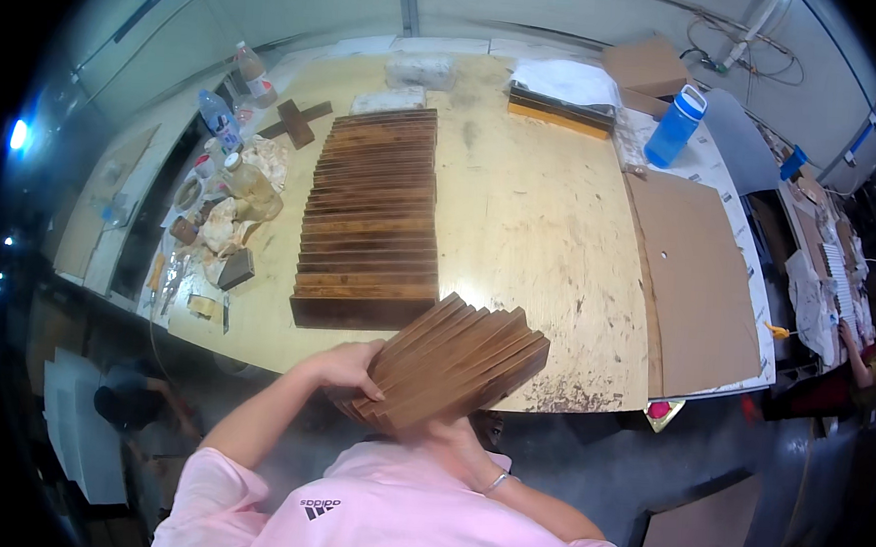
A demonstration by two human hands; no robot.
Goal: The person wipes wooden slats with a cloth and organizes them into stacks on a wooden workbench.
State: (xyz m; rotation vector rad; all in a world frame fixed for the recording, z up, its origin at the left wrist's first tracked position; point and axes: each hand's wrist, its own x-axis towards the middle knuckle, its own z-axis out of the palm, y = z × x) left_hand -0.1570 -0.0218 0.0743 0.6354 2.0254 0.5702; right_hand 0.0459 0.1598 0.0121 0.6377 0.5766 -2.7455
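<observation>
A bundle of dark brown wooden slats is held tilted in front of my chest, at the table's near edge. My left hand grips its left end, the thumb lying over the slats. From below, my right hand supports the bundle; most of its fingers are hidden behind the wood. Just beyond lies a long row of similar brown slats, packed side by side on the pale tabletop. The bundle's upper corner overlaps the near right corner of that row in view.
Along the left stand plastic bottles, a glass jar, crumpled rags and crossed wood pieces. To the right are a cardboard sheet and a blue bottle. Other people work at far left and far right.
</observation>
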